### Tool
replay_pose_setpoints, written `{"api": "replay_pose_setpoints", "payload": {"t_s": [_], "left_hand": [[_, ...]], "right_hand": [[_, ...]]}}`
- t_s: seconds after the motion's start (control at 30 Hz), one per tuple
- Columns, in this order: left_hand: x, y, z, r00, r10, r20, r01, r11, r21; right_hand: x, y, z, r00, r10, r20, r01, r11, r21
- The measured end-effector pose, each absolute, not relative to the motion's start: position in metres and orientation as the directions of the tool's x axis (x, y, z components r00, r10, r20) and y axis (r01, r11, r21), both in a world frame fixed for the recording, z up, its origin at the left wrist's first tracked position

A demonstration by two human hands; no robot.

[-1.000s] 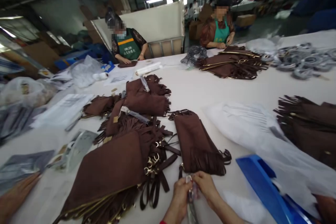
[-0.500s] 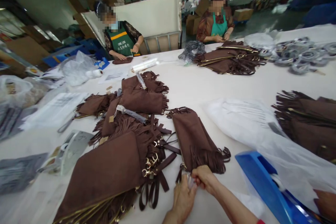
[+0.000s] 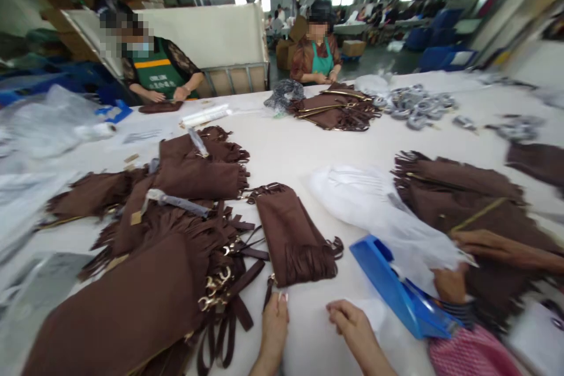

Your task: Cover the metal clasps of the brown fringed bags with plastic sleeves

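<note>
A brown fringed pouch (image 3: 288, 235) lies on the table in front of me, its gold zipper along the left edge. My left hand (image 3: 275, 320) is closed at the pouch's lower left corner, beside a dark strap (image 3: 268, 291) that hangs from the zipper end. A small pale bit shows at its fingertips, too small to name. To the right, my right hand (image 3: 350, 323) is held apart over the tabletop with its fingers curled together. Whether anything is in them is hidden. At the left lies a stack of larger brown bags (image 3: 127, 305) with gold clasps (image 3: 215, 288).
A blue tape dispenser (image 3: 388, 282) and a white plastic bag (image 3: 352, 194) lie right of the pouch. Another person's hand (image 3: 452, 285) reaches in near brown bags (image 3: 467, 188). Two people in green aprons work across the table. Grey rolled straps (image 3: 416, 106) lie at the back.
My hands, together at the pouch's corner with clear plastic between them, have moved apart, the right one going right. The view has turned right, and another person's hand has come in.
</note>
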State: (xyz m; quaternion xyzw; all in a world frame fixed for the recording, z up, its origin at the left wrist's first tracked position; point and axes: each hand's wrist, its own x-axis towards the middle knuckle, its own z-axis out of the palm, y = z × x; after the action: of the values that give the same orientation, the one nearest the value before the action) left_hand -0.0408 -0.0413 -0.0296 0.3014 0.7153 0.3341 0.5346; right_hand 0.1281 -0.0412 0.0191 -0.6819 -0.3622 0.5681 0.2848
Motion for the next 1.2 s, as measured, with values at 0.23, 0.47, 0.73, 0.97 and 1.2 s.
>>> {"api": "replay_pose_setpoints", "payload": {"t_s": [0.23, 0.47, 0.73, 0.97, 1.2], "left_hand": [[-0.045, -0.04, -0.046, -0.247, 0.783, -0.571, 0.081, 0.603, 0.793], [-0.041, -0.041, -0.028, -0.261, 0.815, -0.517, 0.151, 0.563, 0.812], [-0.046, -0.04, -0.04, -0.24, 0.824, -0.513, 0.205, 0.56, 0.803], [-0.046, -0.039, -0.034, -0.213, 0.821, -0.529, 0.219, 0.568, 0.794], [-0.044, -0.04, -0.032, -0.255, 0.827, -0.502, 0.215, 0.554, 0.804]], "right_hand": [[0.238, -0.08, 0.054, 0.566, 0.82, -0.08, 0.499, -0.418, -0.759], [0.298, -0.065, 0.058, 0.414, 0.91, -0.013, 0.73, -0.341, -0.593], [0.307, -0.047, 0.054, 0.373, 0.917, -0.142, 0.595, -0.354, -0.722], [0.339, -0.087, 0.062, 0.431, 0.85, -0.302, 0.303, -0.451, -0.839], [0.333, -0.099, 0.043, 0.397, 0.759, -0.516, 0.102, -0.596, -0.797]]}}
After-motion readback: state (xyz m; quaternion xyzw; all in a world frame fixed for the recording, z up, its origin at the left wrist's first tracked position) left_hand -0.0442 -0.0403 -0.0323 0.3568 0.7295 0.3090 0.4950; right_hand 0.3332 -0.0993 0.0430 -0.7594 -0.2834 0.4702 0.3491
